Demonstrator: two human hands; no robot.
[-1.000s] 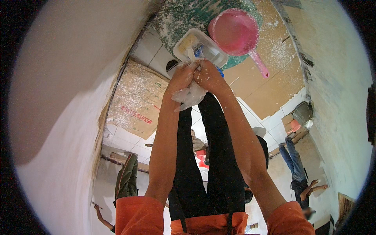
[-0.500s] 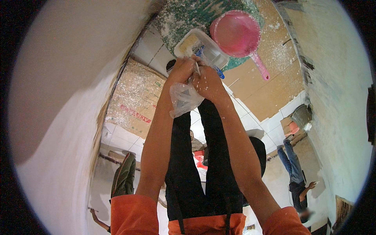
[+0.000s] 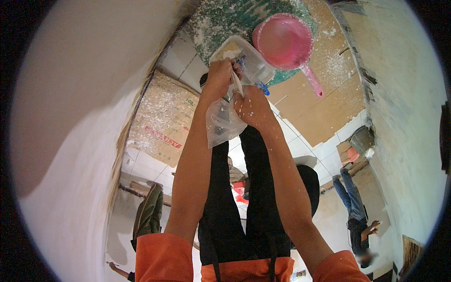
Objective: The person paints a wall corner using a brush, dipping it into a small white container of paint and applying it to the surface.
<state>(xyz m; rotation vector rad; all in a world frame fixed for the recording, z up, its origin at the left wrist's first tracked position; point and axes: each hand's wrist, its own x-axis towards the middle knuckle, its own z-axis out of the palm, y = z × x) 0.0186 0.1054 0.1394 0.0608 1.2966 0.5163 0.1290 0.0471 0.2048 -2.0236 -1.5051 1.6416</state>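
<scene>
Both my hands are closed on a clear plastic bag (image 3: 223, 124). A whitish, stretched strip of it runs between my left hand (image 3: 221, 77), the farther one, and my right hand (image 3: 253, 107). The bag's loose part hangs near my wrists. Just beyond my hands, a clear rectangular plastic tub (image 3: 264, 70) holds something pale. Blue parts of an object (image 3: 264, 89) show at the tub and beside my right hand; its kind is unclear. Beside the tub stands a pink long-handled dipper (image 3: 300, 51), spattered with white.
Tub and dipper rest on a green, white-speckled surface (image 3: 206, 28). Flattened cardboard (image 3: 157, 117) covers floor tiles on the left, with more cardboard (image 3: 310, 108) on the right. Walls rise on both sides. A dark bucket (image 3: 361, 141) and another person (image 3: 354, 207) are at the right.
My hands have drawn apart, the left going farther and the right nearer. The whitish strip between them is longer, and the bag's loose part hangs lower.
</scene>
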